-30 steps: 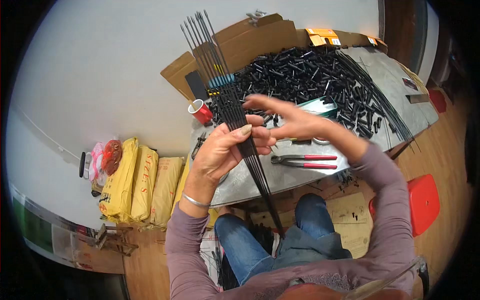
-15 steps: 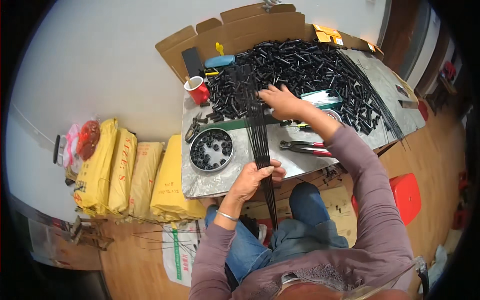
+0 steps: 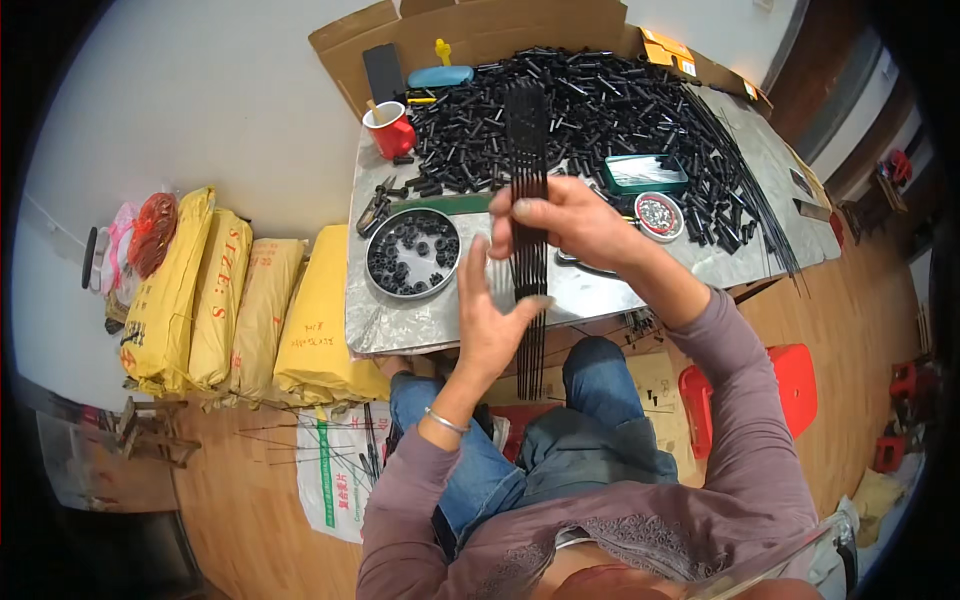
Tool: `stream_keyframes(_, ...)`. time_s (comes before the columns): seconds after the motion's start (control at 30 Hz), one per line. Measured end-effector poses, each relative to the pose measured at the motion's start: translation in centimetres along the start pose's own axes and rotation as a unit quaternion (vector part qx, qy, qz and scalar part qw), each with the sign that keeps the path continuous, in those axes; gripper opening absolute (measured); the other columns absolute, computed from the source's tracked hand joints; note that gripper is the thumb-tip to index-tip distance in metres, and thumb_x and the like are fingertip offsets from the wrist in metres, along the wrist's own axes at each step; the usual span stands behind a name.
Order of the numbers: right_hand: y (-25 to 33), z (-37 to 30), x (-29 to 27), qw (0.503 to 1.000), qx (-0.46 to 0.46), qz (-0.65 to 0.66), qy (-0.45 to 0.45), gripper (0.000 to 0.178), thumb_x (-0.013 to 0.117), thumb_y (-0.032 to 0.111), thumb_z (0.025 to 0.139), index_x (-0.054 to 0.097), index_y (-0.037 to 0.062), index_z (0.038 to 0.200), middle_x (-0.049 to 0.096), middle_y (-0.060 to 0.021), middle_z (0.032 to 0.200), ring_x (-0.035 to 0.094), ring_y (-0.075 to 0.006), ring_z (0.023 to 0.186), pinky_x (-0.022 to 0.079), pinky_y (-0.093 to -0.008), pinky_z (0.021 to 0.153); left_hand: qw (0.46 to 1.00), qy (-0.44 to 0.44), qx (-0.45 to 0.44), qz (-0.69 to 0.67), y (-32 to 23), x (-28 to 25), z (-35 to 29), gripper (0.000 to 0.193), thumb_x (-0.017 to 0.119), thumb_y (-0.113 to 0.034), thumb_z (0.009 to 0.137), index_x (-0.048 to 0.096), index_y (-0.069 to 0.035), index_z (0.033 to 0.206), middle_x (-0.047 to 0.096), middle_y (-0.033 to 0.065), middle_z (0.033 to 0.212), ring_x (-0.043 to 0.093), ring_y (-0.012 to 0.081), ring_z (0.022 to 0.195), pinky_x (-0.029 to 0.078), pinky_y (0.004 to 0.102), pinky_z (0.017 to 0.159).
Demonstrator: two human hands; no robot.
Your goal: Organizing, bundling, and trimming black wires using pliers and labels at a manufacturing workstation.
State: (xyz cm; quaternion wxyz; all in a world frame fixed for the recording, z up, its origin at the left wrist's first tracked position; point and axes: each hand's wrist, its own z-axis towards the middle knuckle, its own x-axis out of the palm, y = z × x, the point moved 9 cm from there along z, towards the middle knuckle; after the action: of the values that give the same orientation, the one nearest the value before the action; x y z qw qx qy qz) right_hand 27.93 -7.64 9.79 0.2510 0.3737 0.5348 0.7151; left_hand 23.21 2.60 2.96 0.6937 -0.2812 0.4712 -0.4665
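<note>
A bundle of long thin black rods (image 3: 530,150) stands nearly upright in front of me, over the table's front edge. My right hand (image 3: 580,222) is wrapped round its middle. Just below and to the left, my left hand (image 3: 490,325) has its fingers spread, with the thumb by the rods; whether it touches them I cannot tell. Left of the bundle, small black ring-shaped pieces (image 3: 398,272) lie in a round metal tray (image 3: 412,297). Behind the bundle spreads a large heap of short black tubes (image 3: 610,110).
A red mug (image 3: 397,138) stands left of the heap. Right of my right hand are a green box (image 3: 665,188) of pale thin pieces and a round dish (image 3: 659,217). More rods (image 3: 750,190) lie at the table's right. Yellow sacks (image 3: 325,325) and a red stool (image 3: 785,385) flank me.
My right hand has come down from the bundle's upper part and closed round its middle. My left hand has loosened its grip and spread its fingers. The bundle has risen slightly and stands straighter.
</note>
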Motion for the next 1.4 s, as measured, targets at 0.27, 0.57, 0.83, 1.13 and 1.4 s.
stream_keyframes(0.27, -1.3, -4.2, 2.0, 0.996, -0.014, -0.091, 0.011, 0.022, 0.046, 0.006, 0.095, 0.056, -0.0054, 0.111, 0.067, -0.014, 0.098, 0.064, -0.0217, 0.098, 0.051, -0.0356, 0.089, 0.903, 0.311, 0.222, 0.196, -0.5, 4.9, -0.7, 0.102, 0.081, -0.045, 0.057, 0.038, -0.01, 0.141, 0.026, 0.0162, 0.15, 0.019, 0.0361, 0.14, 0.011, 0.062, 0.109)
stream_keyframes(0.57, -0.3, -4.9, 2.8, 0.989, -0.039, -0.14, -0.004, 0.025, 0.057, 0.006, 0.09, 0.055, -0.002, 0.114, 0.065, -0.0059, 0.096, 0.059, -0.0132, 0.098, 0.048, -0.0281, 0.086, 0.908, 0.199, -0.006, -0.368, -9.7, 0.3, 4.2, 0.027, 0.057, -0.01, 0.093, 0.058, 0.004, 0.117, 0.067, 0.0109, 0.106, 0.065, 0.0138, 0.085, 0.052, 0.0194, 0.069)
stream_keyframes(0.83, 4.6, -4.6, -17.8, 0.712, 0.081, -0.645, -0.265, 0.023, 0.066, 0.022, 0.08, 0.069, 0.0063, 0.097, 0.069, -0.0133, 0.086, 0.067, -0.0263, 0.084, 0.051, -0.0365, 0.07, 0.933, 0.147, 0.04, -0.325, -10.5, 0.2, 4.0, 0.016, 0.055, -0.003, 0.092, 0.061, 0.004, 0.106, 0.069, 0.0117, 0.092, 0.065, 0.0196, 0.093, 0.05, 0.0323, 0.089)
stream_keyframes(1.13, 2.5, -4.5, -25.3, 0.526, 0.086, -0.807, -0.253, 0.009, 0.065, 0.02, 0.07, 0.07, 0.014, 0.074, 0.067, -0.0102, 0.076, 0.066, -0.029, 0.077, 0.052, -0.0416, 0.067, 0.926, 0.165, 0.012, -0.338, -9.8, 0.6, 4.1, 0.021, 0.059, -0.008, 0.091, 0.062, 0.002, 0.109, 0.069, 0.0111, 0.095, 0.066, 0.0181, 0.09, 0.053, 0.0302, 0.083)
stream_keyframes(1.4, 5.2, -5.5, -24.3, 0.527, 0.082, -0.803, -0.266, 0.012, 0.068, 0.024, 0.071, 0.069, 0.0121, 0.076, 0.066, -0.0102, 0.076, 0.065, -0.0284, 0.074, 0.051, -0.041, 0.066, 0.92, 0.167, 0.006, -0.355, -10.2, 1.1, 4.2, 0.02, 0.058, -0.009, 0.092, 0.062, 0.002, 0.108, 0.069, 0.0108, 0.094, 0.067, 0.0187, 0.089, 0.053, 0.0306, 0.083)
